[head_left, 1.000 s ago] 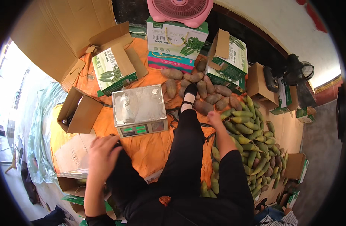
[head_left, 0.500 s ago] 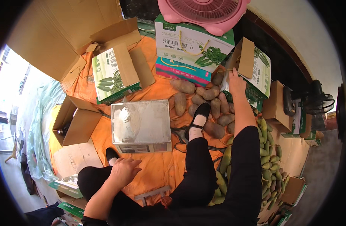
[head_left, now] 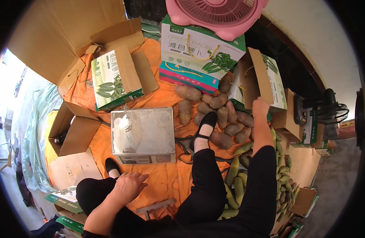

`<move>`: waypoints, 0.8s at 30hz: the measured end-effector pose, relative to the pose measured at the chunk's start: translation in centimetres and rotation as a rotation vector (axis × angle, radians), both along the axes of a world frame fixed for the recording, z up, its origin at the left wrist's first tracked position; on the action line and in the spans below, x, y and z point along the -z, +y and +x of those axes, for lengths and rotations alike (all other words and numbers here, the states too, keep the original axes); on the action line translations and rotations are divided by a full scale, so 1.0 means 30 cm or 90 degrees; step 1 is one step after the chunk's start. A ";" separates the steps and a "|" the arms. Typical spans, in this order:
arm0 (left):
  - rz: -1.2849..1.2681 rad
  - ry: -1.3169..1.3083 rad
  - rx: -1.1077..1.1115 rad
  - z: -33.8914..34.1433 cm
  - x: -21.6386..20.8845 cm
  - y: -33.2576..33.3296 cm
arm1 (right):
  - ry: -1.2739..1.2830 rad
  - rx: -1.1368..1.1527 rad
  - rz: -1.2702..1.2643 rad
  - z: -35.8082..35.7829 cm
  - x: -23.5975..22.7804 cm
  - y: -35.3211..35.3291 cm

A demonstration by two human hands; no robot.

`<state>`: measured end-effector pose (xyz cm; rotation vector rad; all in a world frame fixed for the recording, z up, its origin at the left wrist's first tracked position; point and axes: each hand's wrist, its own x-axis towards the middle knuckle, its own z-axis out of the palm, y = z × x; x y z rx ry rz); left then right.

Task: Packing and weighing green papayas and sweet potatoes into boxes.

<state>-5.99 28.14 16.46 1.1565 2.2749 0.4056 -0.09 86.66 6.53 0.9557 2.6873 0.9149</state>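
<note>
My right hand (head_left: 261, 108) is closed at the near edge of a brown flap (head_left: 261, 77) on a white and green carton (head_left: 275, 85) at the right. The flap stands raised, and part of the carton's inside shows beside it. My fingertips are partly hidden there. My left hand (head_left: 129, 188) rests by my left knee, fingers stretched out and holding nothing. In front of it sits a scale (head_left: 142, 135) with a worn metal platform. Brown oblong root vegetables (head_left: 188, 93) lie between the scale and the carton, around my right foot.
Green radishes (head_left: 285, 178) are heaped at the right. A pink fan (head_left: 218, 23) stands on stacked boxes (head_left: 202, 49) at the back. An opened carton (head_left: 115, 79) and a small brown box (head_left: 77, 131) are on the left. An orange sheet (head_left: 166, 182) covers the floor.
My right hand has moved from the carton's cord handle toward me and slightly right, to the flap's near end. The flap stands more open. My left hand has stayed by the knee.
</note>
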 end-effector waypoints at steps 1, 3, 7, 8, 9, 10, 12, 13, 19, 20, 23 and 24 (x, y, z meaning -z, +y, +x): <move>0.007 0.007 0.003 0.007 -0.001 -0.009 | 0.005 -0.003 0.001 0.040 -0.011 -0.010; 0.002 0.017 -0.005 0.021 -0.027 -0.011 | 0.036 -0.048 -0.048 0.129 -0.050 -0.044; 0.026 0.050 -0.004 0.038 -0.019 -0.044 | 0.067 -0.102 -0.080 0.276 -0.200 -0.223; 0.029 0.059 -0.009 0.044 -0.018 -0.051 | 0.097 -0.088 -0.125 0.319 -0.243 -0.258; 0.038 0.065 0.003 0.051 -0.017 -0.059 | 0.125 -0.074 -0.171 0.352 -0.286 -0.291; 0.048 0.070 0.016 0.056 -0.018 -0.066 | 0.132 -0.080 -0.168 0.379 -0.342 -0.324; 0.048 0.078 0.017 0.066 -0.028 -0.073 | 0.350 -0.143 -0.241 0.425 -0.450 -0.379; 0.045 0.079 0.022 0.069 -0.031 -0.077 | 0.427 -0.177 -0.222 0.443 -0.489 -0.382; 0.083 0.089 0.001 0.073 -0.014 -0.113 | 0.800 0.031 -0.419 0.451 -0.709 -0.335; 0.085 0.091 -0.001 0.070 -0.024 -0.118 | 0.801 0.027 -0.420 0.444 -0.727 -0.326; 0.082 0.063 -0.013 0.056 -0.039 -0.120 | 0.974 0.063 -0.519 0.439 -0.757 -0.305; 0.097 0.067 -0.025 0.053 -0.034 -0.129 | 0.970 0.063 -0.525 0.417 -0.771 -0.340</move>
